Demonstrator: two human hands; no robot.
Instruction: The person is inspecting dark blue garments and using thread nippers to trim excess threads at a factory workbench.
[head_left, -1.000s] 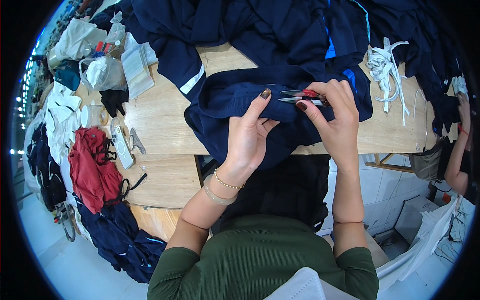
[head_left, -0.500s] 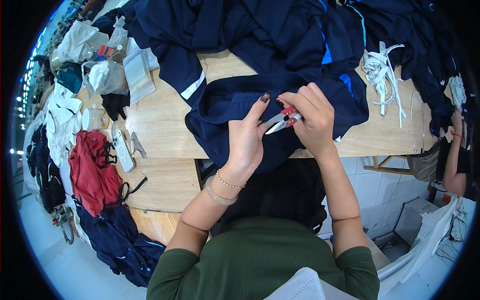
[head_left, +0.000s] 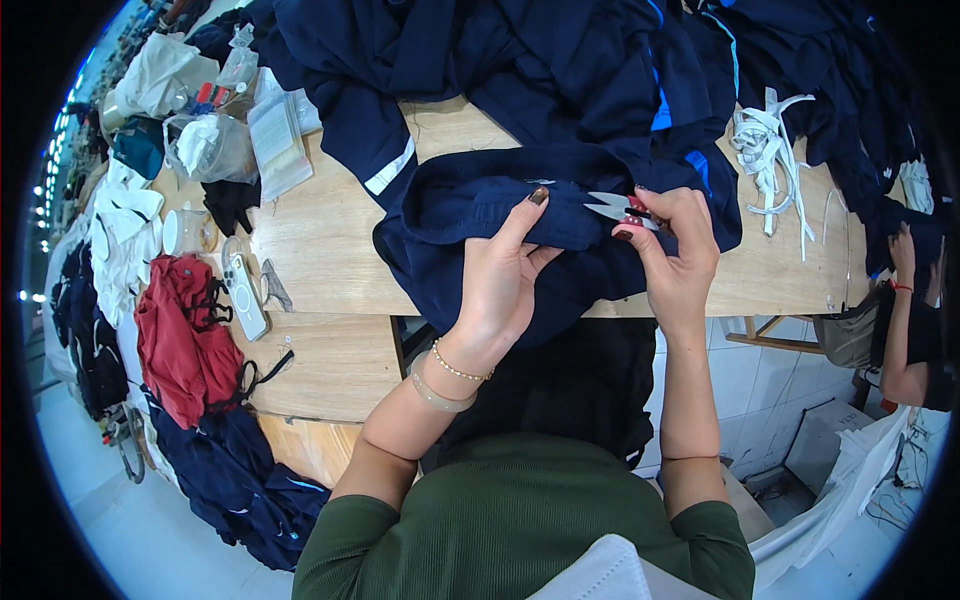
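Observation:
A navy blue garment [head_left: 440,210] with a wide gathered waistband lies at the table's near edge. My left hand [head_left: 503,270] grips the near side of that band, thumb on top and fingers underneath. In my right hand [head_left: 683,250] is a pair of thread snips [head_left: 632,212] with red handles. Their silver blades stand apart and point left, close to the right end of the held band. Whether a thread lies between the blades is too small to tell.
More navy garments [head_left: 560,60] heap across the far side. White strips [head_left: 768,155] lie to the right. At left are a phone [head_left: 246,300], a red bag [head_left: 190,335], a clear jar [head_left: 184,232] and plastic bags [head_left: 215,145]. Another person's arm [head_left: 905,320] shows at far right.
My right hand has moved right with the snips, away from my left thumb. The snips now point left rather than down-left. My left hand keeps its hold on the band.

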